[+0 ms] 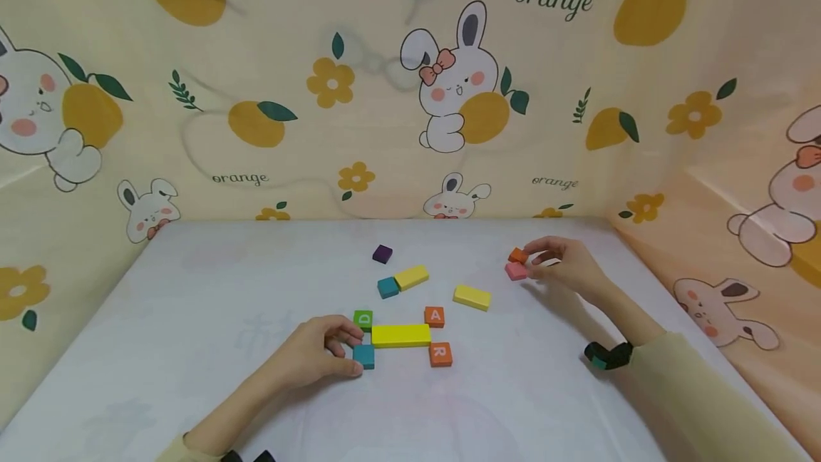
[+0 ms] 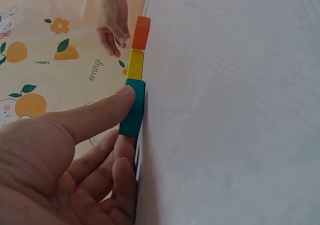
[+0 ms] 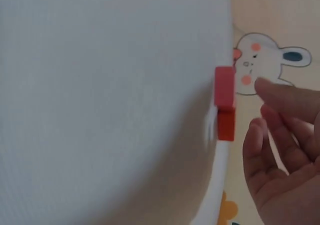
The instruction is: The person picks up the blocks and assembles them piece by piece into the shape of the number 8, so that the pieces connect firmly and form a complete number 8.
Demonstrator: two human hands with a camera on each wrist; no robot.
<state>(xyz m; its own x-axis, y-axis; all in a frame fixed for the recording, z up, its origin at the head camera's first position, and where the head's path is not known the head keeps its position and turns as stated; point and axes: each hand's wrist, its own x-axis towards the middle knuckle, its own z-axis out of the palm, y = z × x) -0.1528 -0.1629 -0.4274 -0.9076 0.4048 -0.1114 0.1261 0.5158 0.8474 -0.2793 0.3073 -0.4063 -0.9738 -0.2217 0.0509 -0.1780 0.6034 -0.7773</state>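
My left hand (image 1: 318, 351) pinches a teal block (image 1: 363, 356), its thumb on the near side and fingertips at the far side; the left wrist view shows the thumb on the teal block (image 2: 132, 107). Just beyond lies a green block lettered D (image 1: 363, 319). To the right of these is a long yellow block (image 1: 400, 336), flanked by orange blocks lettered A (image 1: 435, 316) and R (image 1: 440, 354). My right hand (image 1: 567, 266) holds nothing, thumb and fingers parted beside a pink block (image 1: 516, 271) and an orange block (image 1: 518, 255) lying together.
Farther back on the white table (image 1: 256, 269) lie a dark purple block (image 1: 382, 254), a second teal block (image 1: 388, 287) against a yellow block (image 1: 412, 277), and another yellow block (image 1: 472, 297). A patterned cloth (image 1: 378, 127) rises behind the table.
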